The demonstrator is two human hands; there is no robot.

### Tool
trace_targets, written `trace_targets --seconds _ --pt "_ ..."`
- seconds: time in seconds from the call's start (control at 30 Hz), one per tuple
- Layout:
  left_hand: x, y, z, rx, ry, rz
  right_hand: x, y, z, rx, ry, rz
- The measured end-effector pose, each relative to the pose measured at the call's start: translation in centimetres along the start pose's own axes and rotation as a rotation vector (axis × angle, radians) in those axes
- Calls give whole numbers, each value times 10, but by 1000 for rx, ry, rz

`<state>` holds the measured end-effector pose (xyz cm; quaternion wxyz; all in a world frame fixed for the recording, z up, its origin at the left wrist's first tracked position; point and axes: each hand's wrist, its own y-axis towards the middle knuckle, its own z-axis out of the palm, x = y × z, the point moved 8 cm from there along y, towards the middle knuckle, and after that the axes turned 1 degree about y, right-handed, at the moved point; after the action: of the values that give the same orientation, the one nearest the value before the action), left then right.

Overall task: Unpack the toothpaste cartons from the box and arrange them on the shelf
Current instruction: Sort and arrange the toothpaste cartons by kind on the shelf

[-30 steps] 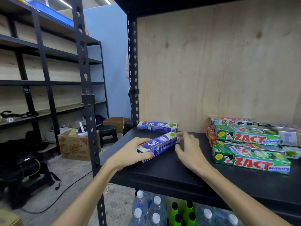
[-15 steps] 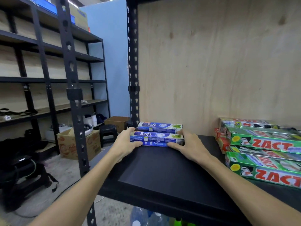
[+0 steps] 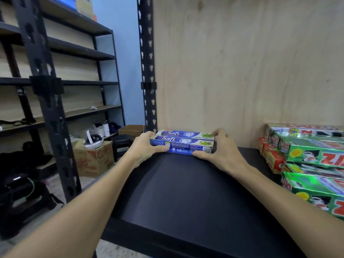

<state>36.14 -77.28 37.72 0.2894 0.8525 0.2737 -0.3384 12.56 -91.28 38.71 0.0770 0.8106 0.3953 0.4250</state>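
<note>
At the centre of the frame both hands clasp the ends of the near Safi carton (image 3: 183,144). The left hand (image 3: 144,148) wraps its left end, thumb lying along the blue front face and fingers curled over the top edge. The right hand (image 3: 222,151) takes the right end the same way, thumb pressed flat on the front face low down, fingers hooked over the top at the far corner. The carton lies lengthwise on the black shelf (image 3: 186,192), pressed up against a second Safi carton (image 3: 186,134) that sits directly behind it, touching the plywood back panel (image 3: 242,62); the two run parallel, in the back left corner of the shelf beside the black upright post (image 3: 147,62).

Both forearms reach in from the lower corners of the frame. At the right edge, well apart from the blue pair, green ZACT cartons (image 3: 312,155) are stacked in several layers, with a red carton (image 3: 271,157) at the stack's left side. In the left half of the frame stands another rack of dark shelves (image 3: 74,51), and on the floor below it a printed cardboard box (image 3: 93,161) and a small dark stool (image 3: 122,144).
</note>
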Motion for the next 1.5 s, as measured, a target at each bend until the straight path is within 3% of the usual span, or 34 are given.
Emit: trace_targets --seconds 0.4,0.6,0.87,1.17,1.37,1.5 --pt "1 11 3 -17 -18 -24 -17 14 5 54 87 52" --pt "14 14 10 84 -60 -18 -17 13 5 34 91 49" --pt "26 23 10 103 -59 -22 -12 7 3 52 42 53" --pt "3 4 9 93 -44 -29 -9 0 3 61 12 64" --pt "-26 -27 -8 -122 356 113 12 -32 -11 9 -90 56" --pt "-51 -66 -11 -179 404 224 29 -66 -28 -41 -122 -2"
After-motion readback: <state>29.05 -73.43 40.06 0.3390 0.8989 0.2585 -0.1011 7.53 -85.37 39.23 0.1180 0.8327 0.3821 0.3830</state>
